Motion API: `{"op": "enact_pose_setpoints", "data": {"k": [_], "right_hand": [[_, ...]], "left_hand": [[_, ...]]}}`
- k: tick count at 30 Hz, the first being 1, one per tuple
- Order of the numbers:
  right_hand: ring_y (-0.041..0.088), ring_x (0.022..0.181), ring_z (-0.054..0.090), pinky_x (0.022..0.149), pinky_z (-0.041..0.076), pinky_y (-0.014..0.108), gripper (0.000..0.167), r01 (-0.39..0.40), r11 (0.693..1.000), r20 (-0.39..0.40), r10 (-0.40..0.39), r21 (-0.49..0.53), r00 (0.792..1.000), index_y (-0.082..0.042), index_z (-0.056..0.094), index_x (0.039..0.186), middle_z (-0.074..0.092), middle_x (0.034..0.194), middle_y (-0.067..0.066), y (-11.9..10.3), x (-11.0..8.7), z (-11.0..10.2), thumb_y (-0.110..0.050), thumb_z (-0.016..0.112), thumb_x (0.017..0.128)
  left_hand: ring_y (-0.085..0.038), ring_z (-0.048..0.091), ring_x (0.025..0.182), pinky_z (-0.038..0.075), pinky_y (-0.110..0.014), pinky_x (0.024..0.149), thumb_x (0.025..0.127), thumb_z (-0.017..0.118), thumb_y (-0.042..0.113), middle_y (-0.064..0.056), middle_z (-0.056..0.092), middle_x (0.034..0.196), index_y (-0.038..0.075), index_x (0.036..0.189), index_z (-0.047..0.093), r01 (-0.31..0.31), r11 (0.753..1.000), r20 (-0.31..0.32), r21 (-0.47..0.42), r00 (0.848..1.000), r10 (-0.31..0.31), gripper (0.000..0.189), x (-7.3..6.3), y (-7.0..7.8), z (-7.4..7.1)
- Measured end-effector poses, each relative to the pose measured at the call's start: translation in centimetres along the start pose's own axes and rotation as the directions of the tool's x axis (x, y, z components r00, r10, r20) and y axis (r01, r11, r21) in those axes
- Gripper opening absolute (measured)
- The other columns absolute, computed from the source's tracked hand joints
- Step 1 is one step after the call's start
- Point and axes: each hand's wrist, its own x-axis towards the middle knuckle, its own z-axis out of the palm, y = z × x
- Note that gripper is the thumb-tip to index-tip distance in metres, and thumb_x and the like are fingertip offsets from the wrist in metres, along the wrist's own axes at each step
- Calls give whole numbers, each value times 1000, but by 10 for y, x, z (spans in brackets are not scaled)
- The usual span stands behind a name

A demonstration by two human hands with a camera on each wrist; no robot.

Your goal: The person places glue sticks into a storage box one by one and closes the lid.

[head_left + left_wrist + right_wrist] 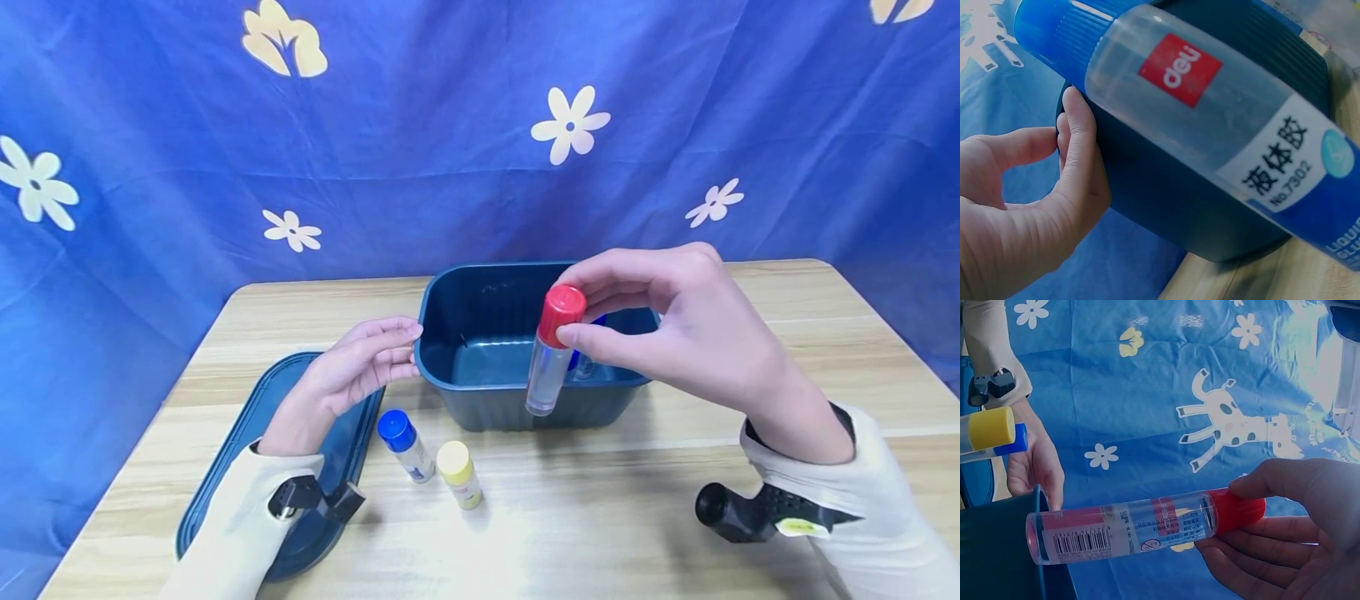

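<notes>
My right hand (697, 333) pinches a red-capped liquid glue bottle (550, 367) by its cap, in front of and above the near wall of a dark teal plastic bin (480, 408). The bottle tilts, cap up, in the head view; its barcode label faces the right wrist view. With thumb and fingers, my left hand (1041, 169) grips the bin's left rim. Inside the bin at the right, a blue-capped bottle (584, 367) shows partly behind the held one. Another blue-capped glue bottle (408, 450) and a yellow-capped bottle (461, 477) stand on the table before the bin.
A dark teal lid (258, 442) lies on the wooden table (600, 533) at the left, partly under my left forearm. Behind the table hangs a blue curtain (420, 150) with white flowers. A camera (742, 512) is strapped to my right wrist.
</notes>
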Motion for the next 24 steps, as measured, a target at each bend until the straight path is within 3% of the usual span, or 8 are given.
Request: {"op": "enact_pose_setpoints", "data": {"k": [7, 24], "right_hand": [[8, 82, 68, 77, 57, 27, 26, -17, 999, -24, 16, -37, 1000, 0, 69, 102, 70, 89, -9, -2, 3, -2, 4, 77, 77], [9, 81, 68, 77, 56, 24, 22, -122, 992, -66, 119, -34, 991, -9, 71, 103, 71, 89, -7, 25, 11, 3, -9, 77, 82]], "left_hand": [[-14, 66, 77, 58, -28, 78, 102, 45, 5, -5, 67, 86, 5, 98, 65, -2, 1000, 0, -2, 1000, 2, 20, -1, 1, -1], [-14, 65, 78, 57, -27, 79, 102, 43, 3, -4, 67, 86, 5, 98, 66, 1, 1000, 0, 1, 1000, -1, 23, -1, 1, 0]]}}
